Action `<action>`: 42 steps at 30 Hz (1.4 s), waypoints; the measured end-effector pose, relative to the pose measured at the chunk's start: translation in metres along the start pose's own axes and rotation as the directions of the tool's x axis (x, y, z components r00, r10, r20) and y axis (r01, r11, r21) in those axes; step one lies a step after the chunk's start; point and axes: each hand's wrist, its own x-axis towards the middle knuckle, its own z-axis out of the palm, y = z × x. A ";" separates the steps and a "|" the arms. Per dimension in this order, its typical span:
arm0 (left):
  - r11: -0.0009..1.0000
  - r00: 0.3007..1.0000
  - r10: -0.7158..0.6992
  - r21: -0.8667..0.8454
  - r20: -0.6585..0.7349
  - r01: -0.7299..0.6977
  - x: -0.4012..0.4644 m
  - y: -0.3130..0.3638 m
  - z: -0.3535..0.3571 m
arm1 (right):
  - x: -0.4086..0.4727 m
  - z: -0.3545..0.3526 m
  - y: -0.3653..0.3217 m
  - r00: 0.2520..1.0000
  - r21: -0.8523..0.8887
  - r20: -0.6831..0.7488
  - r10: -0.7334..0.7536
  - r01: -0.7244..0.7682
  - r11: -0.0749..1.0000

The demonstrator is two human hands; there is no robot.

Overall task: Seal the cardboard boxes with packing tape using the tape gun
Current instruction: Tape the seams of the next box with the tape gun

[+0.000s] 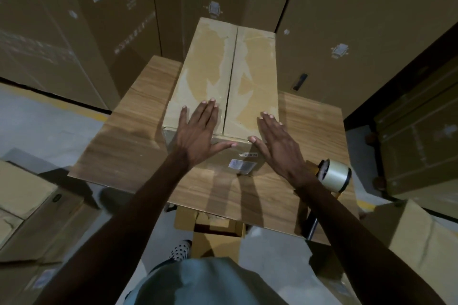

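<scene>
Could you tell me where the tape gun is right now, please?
In the head view, the tape gun lies on the table's right edge, just behind the right hand's wrist.

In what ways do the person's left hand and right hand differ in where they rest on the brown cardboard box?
The left hand lies on the left top flap of the brown cardboard box, close beside the centre seam; the right hand lies on the right flap, nearer its outer edge. The left fingertips reach further up the box than the right ones. Both hands are flat, fingers straight, thumbs over the near top edge.
</scene>
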 end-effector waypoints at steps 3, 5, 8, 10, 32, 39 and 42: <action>0.997 0.997 0.073 -0.016 0.039 -0.072 0.008 -0.023 -0.005 | -0.007 0.010 -0.015 0.999 -0.023 -0.032 -0.007 0.006 1.000; 0.992 0.989 0.129 0.005 0.076 -0.130 0.015 -0.040 -0.009 | -0.011 0.017 -0.026 0.999 -0.025 -0.028 -0.017 0.017 1.000; 0.990 0.985 0.137 -0.026 0.103 -0.135 0.021 -0.055 -0.016 | -0.009 0.013 -0.027 0.998 0.086 -0.022 -0.059 0.061 0.994; 0.992 0.990 0.106 -0.076 0.090 -0.100 0.019 -0.045 -0.020 | -0.002 0.005 -0.016 0.996 0.163 -0.035 -0.079 0.084 0.983; 0.960 0.973 0.225 -0.183 0.049 -0.213 0.024 -0.075 -0.014 | 0.033 0.034 -0.015 0.869 0.086 -0.233 -0.437 0.466 0.881; 0.961 0.972 0.218 -0.190 0.086 -0.199 0.025 -0.075 -0.015 | 0.038 0.042 -0.008 0.838 -0.137 -0.130 -0.531 0.515 0.846; 0.958 0.974 0.214 -0.208 0.070 -0.196 0.024 -0.074 -0.015 | 0.037 0.033 0.000 0.817 -0.076 -0.105 -0.567 0.562 0.823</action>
